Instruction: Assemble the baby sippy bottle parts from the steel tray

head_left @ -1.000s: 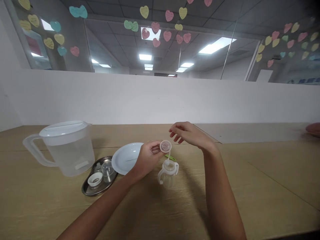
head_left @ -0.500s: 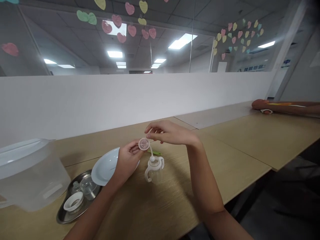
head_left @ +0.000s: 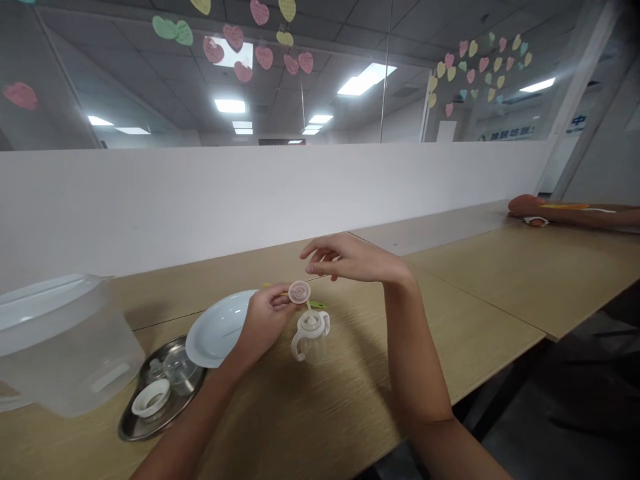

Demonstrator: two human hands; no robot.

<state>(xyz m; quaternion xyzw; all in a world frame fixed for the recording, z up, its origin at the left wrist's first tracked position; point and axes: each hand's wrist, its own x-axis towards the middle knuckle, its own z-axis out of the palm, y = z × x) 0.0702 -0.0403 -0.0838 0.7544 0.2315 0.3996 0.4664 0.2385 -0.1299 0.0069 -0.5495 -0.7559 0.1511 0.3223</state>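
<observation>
Pinched in my left hand (head_left: 267, 315) is a round translucent straw nipple (head_left: 299, 292), its flat disc facing me. A thin tube hangs from it, and the small white weight (head_left: 311, 319) at its end is at the mouth of the two-handled baby bottle (head_left: 315, 348). That bottle stands upright on the table, clear with white handles. My right hand (head_left: 347, 257) hovers above and to the right of the nipple, fingers loosely bent and apart, holding nothing. Behind the bottle lies a green-handled item (head_left: 318, 305), partly hidden.
A white plate (head_left: 203, 333) sits left of my left hand. Beside it, a metal kidney tray (head_left: 137, 430) holds a white ring (head_left: 151, 399), a clear cup (head_left: 181, 373) and a small clear part. A large translucent tub (head_left: 65, 360) stands far left. Another person's arm (head_left: 590, 217) rests far right.
My left hand has moved slightly right, bringing the tube's weighted end from the bottle's rim over its mouth. My right hand has drawn up and right, away from the nipple.
</observation>
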